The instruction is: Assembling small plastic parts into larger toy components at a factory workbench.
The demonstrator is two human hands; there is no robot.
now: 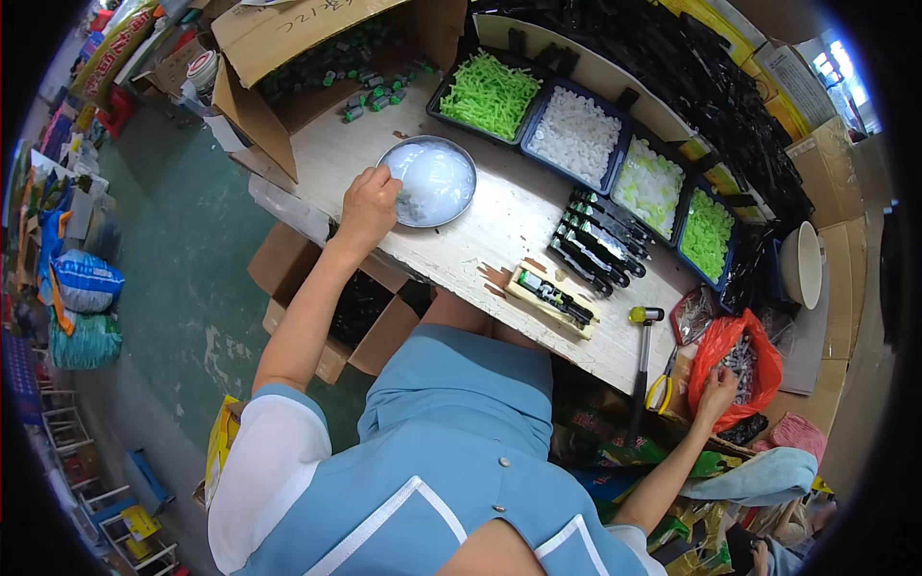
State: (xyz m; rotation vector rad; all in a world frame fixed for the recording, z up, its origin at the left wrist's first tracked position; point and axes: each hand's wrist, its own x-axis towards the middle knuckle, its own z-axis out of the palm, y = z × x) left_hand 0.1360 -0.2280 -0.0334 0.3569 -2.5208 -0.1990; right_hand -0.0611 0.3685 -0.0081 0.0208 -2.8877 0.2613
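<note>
1 bowl (469, 182) at left fingers (388, 183); right fingers (727, 379) inside red bag (706, 357).

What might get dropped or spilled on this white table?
The round metal dish sits near the front edge of the white table, with the left hand at its rim, so a bump might tip it.

The hammer's handle pokes past the edge; a knock could drop it.

The red bag is soft and open, so small pieces might spill.

Pcs (740, 363) in red bag (707, 357) too sm. to ID; R hand (716, 392) hold unclear; top carton (274, 43) cut off.
</note>
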